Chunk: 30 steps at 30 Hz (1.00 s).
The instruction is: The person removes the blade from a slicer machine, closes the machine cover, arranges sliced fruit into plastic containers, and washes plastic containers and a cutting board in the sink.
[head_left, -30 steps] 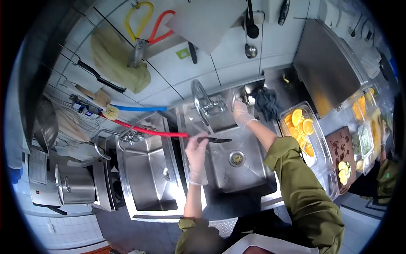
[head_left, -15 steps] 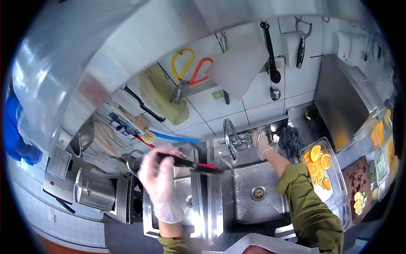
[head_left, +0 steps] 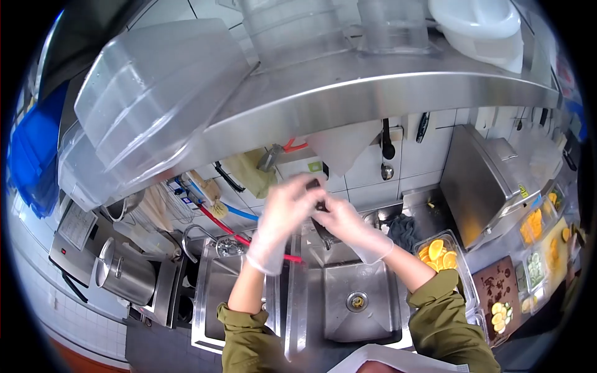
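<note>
Both hands wear clear gloves and meet in the middle of the view, above the back edge of the sinks. My left hand (head_left: 283, 208) is blurred, its fingers closed round a dark, slim knife-like tool (head_left: 319, 204). Beside it, my right hand (head_left: 345, 224) has its fingertips at the same tool, close against the left fingers. Most of the tool is hidden by the fingers. Below the hands are the right sink basin (head_left: 360, 317), with bits in its drain, and the left basin (head_left: 233, 292).
A steel shelf (head_left: 385, 87) with clear plastic tubs crosses above the hands. Right of the sinks are a tray of orange slices (head_left: 438, 255), a dark cloth (head_left: 401, 232) and a brown board (head_left: 497, 280). A pot (head_left: 127, 273) stands left.
The view has tilted up, showing the shelf. My left hand has lifted the dark tool from over the sink. My right hand has left the tap area and come to the tool.
</note>
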{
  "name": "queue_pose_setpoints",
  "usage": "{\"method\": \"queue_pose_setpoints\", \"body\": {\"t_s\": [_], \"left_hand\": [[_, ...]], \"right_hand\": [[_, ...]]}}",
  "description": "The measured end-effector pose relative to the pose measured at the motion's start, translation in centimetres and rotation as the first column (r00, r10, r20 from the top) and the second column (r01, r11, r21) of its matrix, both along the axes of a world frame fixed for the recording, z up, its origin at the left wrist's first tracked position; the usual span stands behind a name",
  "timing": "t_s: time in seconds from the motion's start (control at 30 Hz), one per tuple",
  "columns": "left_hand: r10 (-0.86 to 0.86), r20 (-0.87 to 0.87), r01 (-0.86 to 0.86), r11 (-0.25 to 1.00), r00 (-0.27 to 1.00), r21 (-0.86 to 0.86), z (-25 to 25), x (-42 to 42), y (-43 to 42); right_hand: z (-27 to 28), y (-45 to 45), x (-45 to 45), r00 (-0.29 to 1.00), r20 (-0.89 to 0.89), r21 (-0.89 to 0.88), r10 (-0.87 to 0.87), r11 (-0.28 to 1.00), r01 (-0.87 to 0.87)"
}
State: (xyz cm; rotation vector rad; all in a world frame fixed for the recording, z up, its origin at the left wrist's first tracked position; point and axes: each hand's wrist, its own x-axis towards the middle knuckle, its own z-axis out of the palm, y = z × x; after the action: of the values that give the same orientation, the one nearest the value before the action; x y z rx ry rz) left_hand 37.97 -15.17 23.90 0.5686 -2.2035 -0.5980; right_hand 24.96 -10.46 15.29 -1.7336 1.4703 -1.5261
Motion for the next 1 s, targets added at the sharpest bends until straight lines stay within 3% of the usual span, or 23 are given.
{"method": "queue_pose_setpoints", "body": {"t_s": [0.07, 0.1, 0.17, 0.2, 0.23, 0.33, 0.37, 0.47, 0.5, 0.6, 0.67, 0.73, 0.83, 0.93, 1.0], "left_hand": [[0.112, -0.148, -0.144, 0.964, 0.983, -0.225, -1.5, -0.9, -6.6], [0.343, -0.113, -0.361, 0.871, 0.933, -0.335, -1.6, -1.3, -8.4], [0.635, -0.028, -0.584, 0.691, 0.772, -0.426, -3.1, -2.2, -12.1], [0.703, 0.052, -0.625, 0.661, 0.709, -0.416, -4.6, -2.7, -14.8], [0.761, 0.133, -0.663, 0.625, 0.635, -0.411, -5.5, -3.0, -16.8], [0.677, 0.19, -0.526, 0.692, 0.711, -0.495, -6.0, -1.8, -19.0], [0.679, 0.235, -0.53, 0.706, 0.695, -0.471, -5.6, -1.7, -19.2], [0.668, 0.31, -0.511, 0.729, 0.677, -0.455, -3.4, -0.3, -18.2], [0.654, 0.287, -0.481, 0.729, 0.7, -0.488, -3.2, 0.4, -18.4], [0.592, 0.239, -0.424, 0.754, 0.77, -0.501, -2.6, 1.9, -18.2], [0.558, 0.227, -0.402, 0.774, 0.798, -0.49, -2.5, 2.5, -18.1], [0.539, 0.219, -0.39, 0.784, 0.813, -0.484, -2.2, 2.6, -18.0], [0.612, 0.316, -0.496, 0.783, 0.725, -0.376, -1.6, 1.9, -16.3], [0.601, 0.274, -0.459, 0.773, 0.751, -0.438, -2.3, 2.1, -16.2], [0.612, 0.291, -0.463, 0.767, 0.735, -0.444, -2.2, 1.9, -15.9]], "right_hand": [[-0.4, -1.1, -0.9, 1.0, -0.004, 0.124, -0.014, 0.992, 0.014], [-0.1, -1.3, -1.0, 1.0, 0.03, 0.189, -0.006, 0.982, 0.0], [-2.4, -4.0, -0.7, 0.996, 0.01, 0.102, -0.086, 0.991, 0.085], [-2.8, -5.2, -0.3, 0.992, 0.005, 0.054, -0.127, 0.991, 0.126], [-1.1, -4.9, 0.2, 0.988, 0.112, 0.157, -0.11, 0.983, 0.092], [-0.6, -7.4, 0.5, 0.975, 0.129, 0.328, -0.18, 0.936, 0.129], [-2.6, -9.5, 0.3, 0.962, -0.034, 0.235, -0.27, 0.934, 0.271], [-4.8, -12.9, -0.2, 0.957, -0.15, 0.275, -0.248, 0.919, 0.281], [-5.6, -14.3, -0.8, 0.932, -0.321, 0.227, -0.17, 0.941, 0.25], [-6.9, -17.7, -1.1, 0.709, -0.683, -0.034, -0.173, 0.978, 0.206], [-7.0, -19.2, -1.2, 0.624, -0.705, -0.291, -0.337, 0.94, 0.178], [-5.8, -19.7, -0.9, 0.628, -0.592, -0.486, -0.505, 0.845, 0.222], [-6.7, -25.1, -1.1, 0.899, -0.174, -0.176, -0.402, 0.911, 0.373], [-5.8, -24.3, 0.2, 0.763, 0.012, -0.397, -0.646, 0.698, 0.596], [-5.1, -24.0, 0.1, 0.785, 0.074, -0.35, -0.615, 0.721, 0.598]]}}
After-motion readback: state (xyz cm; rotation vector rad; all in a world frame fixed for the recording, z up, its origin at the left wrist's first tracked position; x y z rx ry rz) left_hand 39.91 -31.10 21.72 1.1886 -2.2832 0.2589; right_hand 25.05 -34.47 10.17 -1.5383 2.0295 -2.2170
